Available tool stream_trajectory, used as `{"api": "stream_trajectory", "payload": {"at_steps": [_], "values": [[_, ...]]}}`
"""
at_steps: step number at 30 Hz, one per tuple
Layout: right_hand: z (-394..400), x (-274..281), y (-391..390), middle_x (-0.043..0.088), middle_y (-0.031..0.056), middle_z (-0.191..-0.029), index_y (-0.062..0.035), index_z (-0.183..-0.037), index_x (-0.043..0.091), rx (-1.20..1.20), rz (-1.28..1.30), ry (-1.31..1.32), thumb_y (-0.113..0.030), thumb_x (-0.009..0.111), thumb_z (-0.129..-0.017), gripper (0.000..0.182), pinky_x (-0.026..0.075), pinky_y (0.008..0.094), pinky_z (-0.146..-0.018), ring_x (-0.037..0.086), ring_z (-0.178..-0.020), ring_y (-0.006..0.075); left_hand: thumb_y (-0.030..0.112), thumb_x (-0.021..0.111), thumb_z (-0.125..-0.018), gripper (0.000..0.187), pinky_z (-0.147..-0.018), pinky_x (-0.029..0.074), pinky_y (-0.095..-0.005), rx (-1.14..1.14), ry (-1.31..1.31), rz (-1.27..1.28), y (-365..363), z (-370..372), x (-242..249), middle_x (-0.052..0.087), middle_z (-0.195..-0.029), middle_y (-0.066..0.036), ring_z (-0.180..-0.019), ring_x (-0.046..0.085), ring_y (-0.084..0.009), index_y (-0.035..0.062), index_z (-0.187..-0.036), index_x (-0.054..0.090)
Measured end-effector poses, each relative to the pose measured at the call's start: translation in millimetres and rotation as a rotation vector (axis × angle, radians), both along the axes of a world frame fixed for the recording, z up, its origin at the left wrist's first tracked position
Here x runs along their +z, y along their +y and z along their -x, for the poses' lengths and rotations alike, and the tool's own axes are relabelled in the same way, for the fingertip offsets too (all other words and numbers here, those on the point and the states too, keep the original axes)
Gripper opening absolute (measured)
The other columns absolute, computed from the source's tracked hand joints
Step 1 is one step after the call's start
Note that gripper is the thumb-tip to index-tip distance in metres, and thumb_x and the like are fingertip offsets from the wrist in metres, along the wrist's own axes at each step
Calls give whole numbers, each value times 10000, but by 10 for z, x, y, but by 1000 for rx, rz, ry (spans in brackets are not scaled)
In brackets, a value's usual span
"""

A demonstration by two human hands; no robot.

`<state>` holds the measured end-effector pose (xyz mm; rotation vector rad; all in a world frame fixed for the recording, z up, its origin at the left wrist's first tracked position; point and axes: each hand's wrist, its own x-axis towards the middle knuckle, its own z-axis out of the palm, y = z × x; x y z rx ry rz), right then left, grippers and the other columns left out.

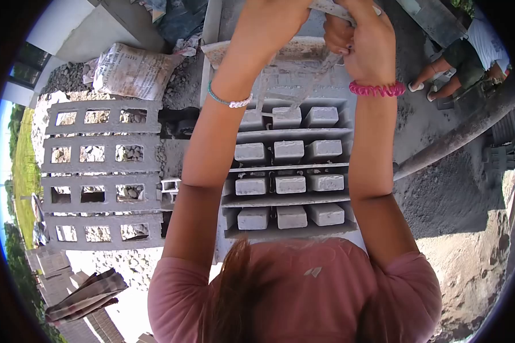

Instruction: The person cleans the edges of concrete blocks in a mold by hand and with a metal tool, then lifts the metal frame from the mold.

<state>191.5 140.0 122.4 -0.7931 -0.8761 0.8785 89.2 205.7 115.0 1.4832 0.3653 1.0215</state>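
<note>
My right hand (367,43) is at the top of the view, fingers curled round a grey, cement-smeared bar (329,7). Beside the bar's left end is my left hand (277,17), cut off by the top edge, so its fingers are hidden. Below both hands lies a grey metal block mould (294,135), with rows of rectangular cores (289,151) between its divider plates. A blurred metal frame (296,86) hangs over the mould's far end, in front of a rusty, cement-crusted crossbar (303,46). How it joins the bar I cannot make out.
Several hollow concrete blocks (103,135) stand in a row on the left, near a filled sack (134,70) and gravel. A long pole (458,131) slants on the right above dark grey sand (440,194). Another person (469,57) is at the upper right.
</note>
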Motion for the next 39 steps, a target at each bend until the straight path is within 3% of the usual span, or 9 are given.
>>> {"api": "stream_trajectory", "payload": {"at_steps": [4,7,12,15,19,23,28,32,39], "values": [[-354,36,-97,326,-42,-442,-30,-869,523,-151,6,-203,-171,419,-806,186,183,197,-312,233,-322,39,124,426,-816,205,-385,218,-181,-58,-77,-32,22,-477,-37,391,-498,67,-428,300,-9,-2,-845,586],[-784,-428,0,373,-44,-462,-28,-752,582,-282,-27,-216,-92,434,-735,162,182,195,-347,278,-376,22,163,460,-800,207,-365,207,-193,26,-165,-18,-100,-853,-430,370,-481,58,-410,295,-13,2,-838,585],[-1158,-1741,-25,522,-17,-612,-40,-689,586,-333,225,-302,-60,424,-718,166,224,177,-364,331,-415,5,115,451,-775,218,-380,248,-191,120,-59,105,-66,-1349,-1994,441,-561,34,-448,337,-20,-21,-886,580],[-1167,-1901,-126,513,-32,-600,-47,-676,588,-350,264,-258,-63,420,-728,177,232,175,-371,330,-422,4,106,438,-754,220,-546,385,-237,9,26,80,-118,-1299,-2037,557,-672,-27,-620,446,-67,-38,-850,574],[-1182,-1929,-153,501,-41,-594,-39,-675,580,-439,183,-191,-59,418,-736,175,239,177,-384,335,-442,4,93,431,-750,221,-514,352,-219,-38,40,96,-153,-1349,-1946,533,-652,-9,-610,411,-48,-44,-844,577],[-1235,-2424,204,491,-39,-578,-40,-703,589,-351,249,-288,-64,415,-730,178,238,174,-399,347,-469,5,125,416,-776,235,-404,284,-220,-17,150,285,171,-1314,-2517,439,-519,29,-460,348,-46,-33,-842,577],[-763,-1760,319,500,-14,-564,-26,-713,596,-272,120,-48,-72,421,-723,181,239,181,-356,333,-382,21,155,443,-774,236,-400,265,-216,70,153,54,258,-833,-1638,405,-503,24,-452,337,-40,-26,-819,586],[-543,-2602,650,503,-16,-562,-17,-700,584,-92,209,7,-72,412,-741,185,227,184,-351,324,-386,16,173,456,-779,241,-415,273,-207,227,241,101,557,-565,-2541,425,-540,34,-485,351,-33,-21,-827,590],[67,-1862,570,492,-25,-583,-22,-674,564,-42,85,-71,-82,403,-755,189,242,187,-378,347,-429,20,156,456,-776,244,-484,347,-198,132,176,75,475,111,-1727,524,-633,-12,-563,430,-44,-39,-852,582]]}}
